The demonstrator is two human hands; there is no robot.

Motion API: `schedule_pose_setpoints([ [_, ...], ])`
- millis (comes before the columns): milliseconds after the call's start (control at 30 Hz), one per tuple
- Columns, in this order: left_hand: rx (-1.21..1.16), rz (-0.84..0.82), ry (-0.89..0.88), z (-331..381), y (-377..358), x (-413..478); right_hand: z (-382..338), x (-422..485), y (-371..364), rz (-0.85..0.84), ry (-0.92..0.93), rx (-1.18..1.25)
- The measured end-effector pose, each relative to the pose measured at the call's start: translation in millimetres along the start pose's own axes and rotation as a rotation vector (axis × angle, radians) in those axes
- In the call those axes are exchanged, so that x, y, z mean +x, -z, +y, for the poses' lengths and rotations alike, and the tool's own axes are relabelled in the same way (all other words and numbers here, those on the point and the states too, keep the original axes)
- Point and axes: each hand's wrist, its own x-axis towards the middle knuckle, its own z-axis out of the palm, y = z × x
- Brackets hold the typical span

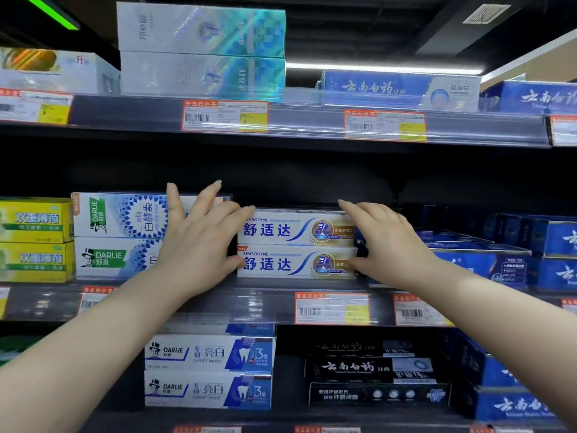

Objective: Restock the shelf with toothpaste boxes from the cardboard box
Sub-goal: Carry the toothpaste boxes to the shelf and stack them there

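Two white toothpaste boxes (274,231) sat stacked on the middle shelf (249,296). The left hand (199,242) touched their left end with fingers straight and spread. The right hand (387,242) touched their right end, fingers straight too.

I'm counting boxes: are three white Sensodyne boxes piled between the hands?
No, only two Sensodyne boxes sit stacked, one on the other, between the left hand and the right hand.

Dim overall: a strip light (384,69) glows upper right, the shelf (268,298) recess lies shadowed, frame edges bow and blur.
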Motion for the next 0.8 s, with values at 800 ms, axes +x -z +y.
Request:
schedule_pose_setpoints([
  [800, 0.001, 0.022, 0.016, 4.9, 1.5, 0.0, -2.6, -8.5, 3.8, 0.018, -0.07, 0.026],
])
